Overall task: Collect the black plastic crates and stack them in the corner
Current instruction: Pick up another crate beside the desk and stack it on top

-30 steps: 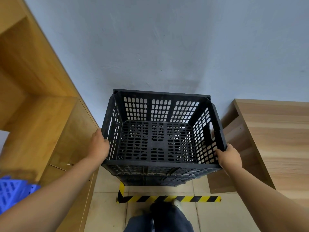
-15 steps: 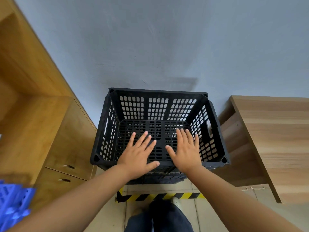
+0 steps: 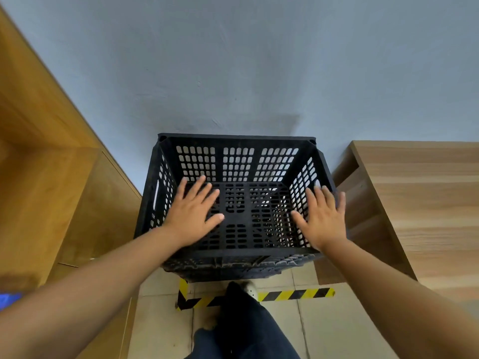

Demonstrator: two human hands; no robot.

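A black perforated plastic crate (image 3: 237,139) stands against the grey wall, on top of other black crates whose edges (image 3: 233,268) show below its near rim. My left hand (image 3: 193,215) is spread flat, fingers straight, over the crate's left inner part. My right hand (image 3: 322,220) is spread flat over the crate's right side near its wall. Neither hand holds anything. Whether the palms touch the crate I cannot tell.
A yellow-brown wooden cabinet (image 3: 85,208) stands close on the left, a light wooden desk (image 3: 420,193) close on the right. Yellow-black floor tape (image 3: 295,295) runs on the tiles in front of the stack, by my foot (image 3: 250,290). Something blue (image 3: 9,299) shows at the far left.
My hands let go of the crate's side handles a second ago, opened flat over its middle, and have now spread apart toward its left and right sides. The crate sits lower against the wall.
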